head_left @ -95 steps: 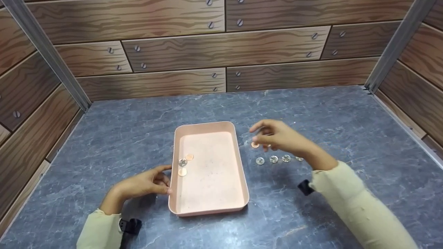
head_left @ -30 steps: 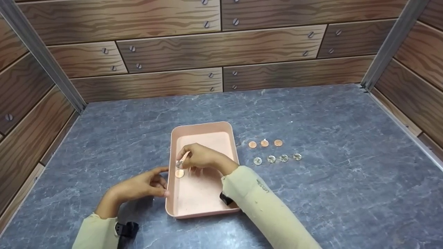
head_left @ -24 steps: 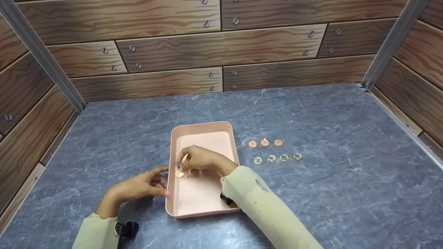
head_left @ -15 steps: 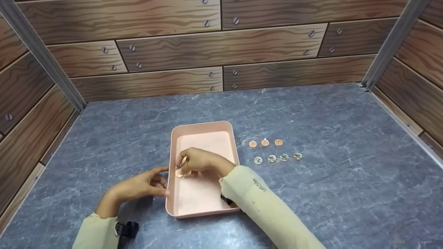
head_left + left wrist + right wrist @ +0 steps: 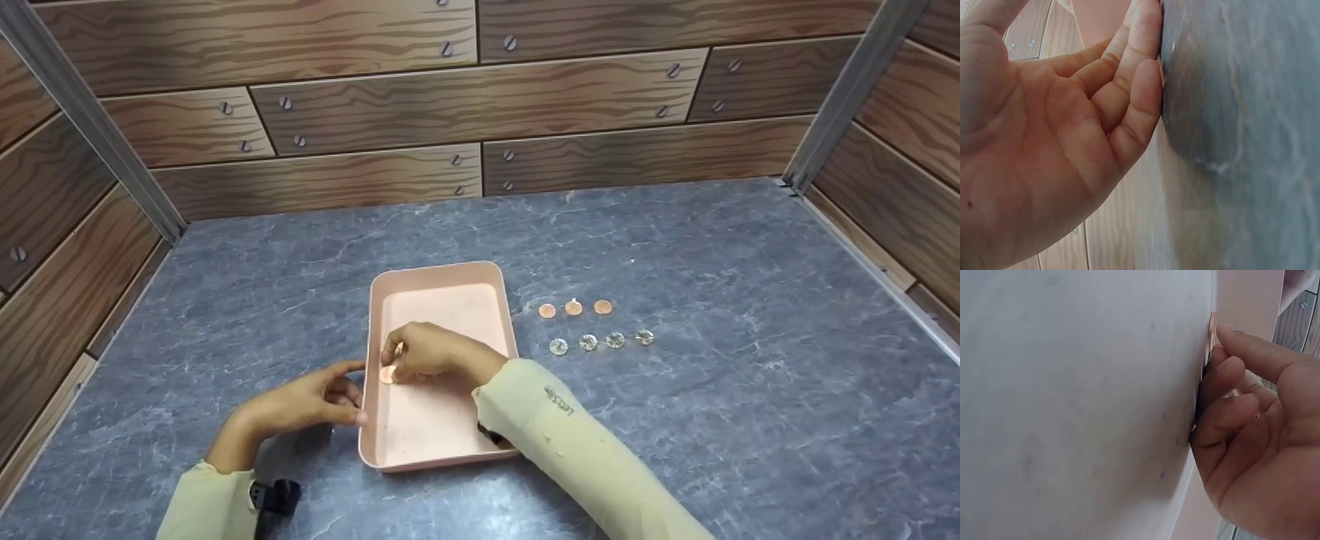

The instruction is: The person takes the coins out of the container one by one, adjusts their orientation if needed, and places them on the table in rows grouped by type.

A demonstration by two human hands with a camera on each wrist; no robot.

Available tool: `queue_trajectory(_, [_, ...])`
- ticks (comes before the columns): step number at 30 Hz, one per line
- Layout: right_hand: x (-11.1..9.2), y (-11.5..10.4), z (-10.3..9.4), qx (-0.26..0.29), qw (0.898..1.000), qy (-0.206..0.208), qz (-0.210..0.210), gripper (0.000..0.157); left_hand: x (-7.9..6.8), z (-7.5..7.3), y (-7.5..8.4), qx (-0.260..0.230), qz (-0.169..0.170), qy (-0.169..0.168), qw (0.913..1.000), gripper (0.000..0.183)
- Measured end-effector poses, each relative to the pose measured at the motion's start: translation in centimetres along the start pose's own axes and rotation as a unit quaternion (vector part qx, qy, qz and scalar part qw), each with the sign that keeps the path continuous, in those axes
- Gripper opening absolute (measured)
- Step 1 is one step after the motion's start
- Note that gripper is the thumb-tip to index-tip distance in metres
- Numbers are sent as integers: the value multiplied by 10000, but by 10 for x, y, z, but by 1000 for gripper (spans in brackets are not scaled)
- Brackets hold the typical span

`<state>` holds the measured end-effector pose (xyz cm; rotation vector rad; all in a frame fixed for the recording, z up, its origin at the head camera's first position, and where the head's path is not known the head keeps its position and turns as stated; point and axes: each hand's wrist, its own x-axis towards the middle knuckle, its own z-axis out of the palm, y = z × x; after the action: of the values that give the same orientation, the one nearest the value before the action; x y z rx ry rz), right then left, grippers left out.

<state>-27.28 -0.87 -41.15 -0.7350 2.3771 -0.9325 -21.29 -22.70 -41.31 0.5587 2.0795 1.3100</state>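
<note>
My left hand [image 5: 304,400] rests beside the pink tray [image 5: 442,450], index finger and thumb touching its left wall. In the left wrist view its relaxed fingers [image 5: 1147,90] lie along the table top. My right hand [image 5: 435,352] reaches into the tray near that wall, fingers bent down to the floor. One copper coin [image 5: 387,374] lies flat at the thumb; the right wrist view shows this coin [image 5: 1211,334] right at the thumb tip. Another copper coin [image 5: 399,349] shows in the gap behind the index finger. Fingertips hide the silver coin; I cannot tell whether they pinch it.
Right of the tray, three copper coins [image 5: 574,307] form a row on the blue marbled table [image 5: 750,420]. Several silver coins [image 5: 588,343] line up in front of them. Wood-patterned walls [image 5: 375,112] enclose the back and sides.
Since the oldest frame, my right hand has moved left from the copper row into the tray. Lately its fingertips have shifted slightly, and the silver coin has gone out of sight under them.
</note>
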Motion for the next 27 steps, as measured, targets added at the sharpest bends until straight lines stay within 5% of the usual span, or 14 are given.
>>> queue_trajectory(17, [0,-3,1,-887,9958,60,-217,22,0,0,0,-63,16,21,10000,91])
queue_trajectory(27, [-1,-3,0,-845,9962,-19,-213,22,0,1,1,-67,-23,48,10000,90])
